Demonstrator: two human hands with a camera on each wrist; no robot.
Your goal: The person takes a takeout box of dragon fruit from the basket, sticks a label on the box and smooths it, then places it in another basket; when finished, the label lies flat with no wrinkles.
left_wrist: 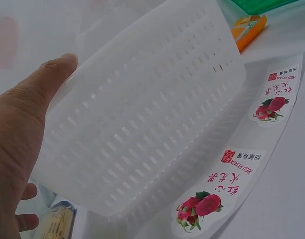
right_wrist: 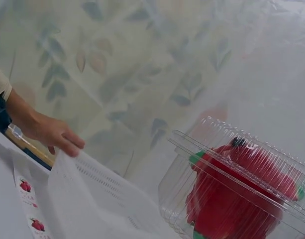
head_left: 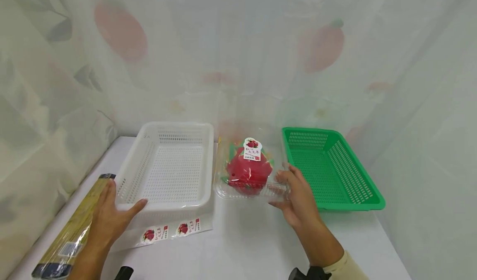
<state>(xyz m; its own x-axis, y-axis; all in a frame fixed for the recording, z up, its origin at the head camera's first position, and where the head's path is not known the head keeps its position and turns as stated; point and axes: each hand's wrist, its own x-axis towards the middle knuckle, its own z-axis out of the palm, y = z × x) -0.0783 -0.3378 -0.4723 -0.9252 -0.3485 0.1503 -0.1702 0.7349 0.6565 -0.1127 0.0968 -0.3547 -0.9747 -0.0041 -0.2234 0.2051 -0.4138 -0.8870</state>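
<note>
My right hand (head_left: 298,193) grips the right side of a clear plastic clamshell box (head_left: 277,145), thumb below and fingers above. Inside lies a red dragon fruit (head_left: 246,174) with green scale tips, also visible through the box (right_wrist: 232,194) in the right wrist view. A white label sticker (head_left: 252,149) with a dragon fruit picture shows above the fruit. My left hand (head_left: 108,218) is spread at the near left corner of a white perforated basket (head_left: 164,207), its thumb along the front rim (left_wrist: 67,92) and its fingers reaching along the left side.
A strip of dragon fruit stickers (head_left: 173,232) lies before the white basket. A long yellowish wrapped pack (head_left: 72,238) with dark ends lies left of it. At right stands a green perforated basket (head_left: 357,164). An orange packet (left_wrist: 249,32) sits beyond the white basket. Printed curtains (head_left: 223,44) hang behind.
</note>
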